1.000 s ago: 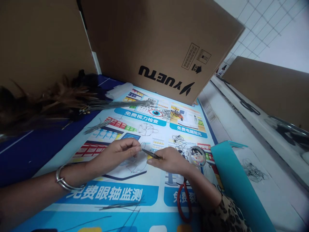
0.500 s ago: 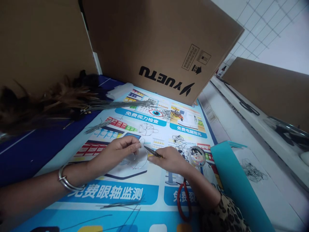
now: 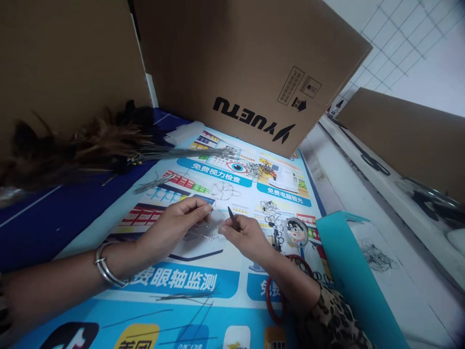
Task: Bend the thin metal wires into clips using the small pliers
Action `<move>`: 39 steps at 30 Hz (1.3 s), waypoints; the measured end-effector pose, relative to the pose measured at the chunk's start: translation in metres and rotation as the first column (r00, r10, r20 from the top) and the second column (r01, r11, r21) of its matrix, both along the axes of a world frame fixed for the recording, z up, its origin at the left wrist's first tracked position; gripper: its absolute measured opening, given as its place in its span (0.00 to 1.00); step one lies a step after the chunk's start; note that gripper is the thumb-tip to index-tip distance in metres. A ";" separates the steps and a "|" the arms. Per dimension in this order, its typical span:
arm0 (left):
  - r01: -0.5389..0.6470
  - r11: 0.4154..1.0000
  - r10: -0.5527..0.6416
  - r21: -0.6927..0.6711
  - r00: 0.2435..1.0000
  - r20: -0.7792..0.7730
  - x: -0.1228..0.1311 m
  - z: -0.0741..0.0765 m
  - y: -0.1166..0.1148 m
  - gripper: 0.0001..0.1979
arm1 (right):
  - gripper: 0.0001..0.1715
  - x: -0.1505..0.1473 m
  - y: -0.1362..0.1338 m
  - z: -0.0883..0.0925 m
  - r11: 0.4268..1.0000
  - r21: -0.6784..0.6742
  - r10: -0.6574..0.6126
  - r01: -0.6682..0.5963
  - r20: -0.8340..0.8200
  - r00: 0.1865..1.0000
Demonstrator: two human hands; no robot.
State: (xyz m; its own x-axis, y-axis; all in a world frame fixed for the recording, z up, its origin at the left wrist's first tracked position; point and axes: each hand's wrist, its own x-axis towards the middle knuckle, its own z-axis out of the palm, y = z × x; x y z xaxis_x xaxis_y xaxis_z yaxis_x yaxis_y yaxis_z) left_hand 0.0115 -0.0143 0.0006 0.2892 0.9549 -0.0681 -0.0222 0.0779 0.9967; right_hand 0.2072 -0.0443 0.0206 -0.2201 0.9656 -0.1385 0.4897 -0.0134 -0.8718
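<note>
Fingertips of my left hand (image 3: 185, 215) pinch a thin bent wire (image 3: 209, 236), whose faint loop hangs below them. In my right hand (image 3: 252, 238) is a pair of dark-tipped pliers (image 3: 232, 217), jaws pointing up and slightly left. The right thumb and fingertip come close to the wire's right end; whether they touch it I cannot tell. Red-handled scissors (image 3: 271, 301) lie partly hidden under my right forearm. Beyond my hands sits a round wire shape (image 3: 223, 190) with spokes.
Wire bundles lie at the front (image 3: 185, 295) and left (image 3: 154, 184). Brown feathers (image 3: 90, 145) on wire stems fill the left. A tape roll (image 3: 307, 238) and a black wire tangle (image 3: 271, 213) lie right, beside a teal box (image 3: 348, 266). A cardboard box (image 3: 254, 63) blocks the back.
The pliers have swung from pointing at my left fingertips to pointing upward. My right fingertips have moved slightly left, towards the wire. The left hand keeps its pinch.
</note>
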 end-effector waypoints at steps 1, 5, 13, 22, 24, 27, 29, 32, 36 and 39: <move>0.007 1.000 -0.006 0.014 1.000 -0.014 -0.001 0.000 0.001 0.15 | 0.13 0.000 0.001 -0.001 1.000 -0.008 -0.021 0.021 -0.025 0.999; 0.094 0.991 -0.082 0.099 0.989 -0.123 -0.008 -0.001 0.009 0.15 | 0.17 0.003 0.005 -0.005 0.993 -0.037 -0.117 0.113 -0.143 0.983; 0.033 0.998 -0.023 0.058 0.986 -0.168 -0.028 -0.002 0.021 0.14 | 0.19 0.013 0.004 0.013 0.986 0.165 -0.069 0.002 0.406 0.911; -0.053 0.999 0.054 0.012 0.969 -0.243 -0.041 -0.008 0.028 0.17 | 0.13 0.010 0.021 0.027 0.818 0.177 -0.026 -0.547 0.962 0.272; -0.054 0.998 0.057 0.019 0.966 -0.251 -0.041 -0.009 0.031 0.17 | 0.11 0.005 0.027 0.027 0.785 0.153 -0.006 -0.600 0.971 0.241; -0.034 0.998 0.048 0.058 0.963 -0.265 -0.042 -0.012 0.035 0.16 | 0.08 -0.004 0.035 0.030 0.754 0.119 0.019 -0.646 0.979 0.202; -0.009 0.996 0.030 0.084 0.966 -0.256 -0.043 -0.014 0.039 0.16 | 0.07 -0.011 0.039 0.033 0.740 0.094 0.026 -0.666 0.985 0.168; 0.026 0.996 -0.006 0.084 0.973 -0.231 -0.043 -0.020 0.042 0.17 | 0.08 -0.023 0.042 0.039 0.738 0.039 0.046 -0.673 0.993 0.108; 0.086 0.994 -0.070 0.074 0.978 -0.198 -0.043 -0.024 0.044 0.16 | 0.08 -0.033 0.044 0.042 0.768 -0.043 0.091 -0.639 0.995 0.042; 0.141 0.985 -0.120 0.098 0.974 -0.191 -0.043 -0.025 0.045 0.15 | 0.08 -0.033 0.042 0.042 0.784 -0.040 0.102 -0.619 0.993 0.066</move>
State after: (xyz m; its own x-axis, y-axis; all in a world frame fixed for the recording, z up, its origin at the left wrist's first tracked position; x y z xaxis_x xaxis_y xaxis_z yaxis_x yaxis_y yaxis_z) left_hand -0.0316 0.0303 -0.0241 0.4042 0.9142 -0.0282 0.1653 -0.0427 0.9853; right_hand 0.1743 -0.0019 0.0623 -0.5040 0.8195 -0.2729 0.7226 0.5731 0.3865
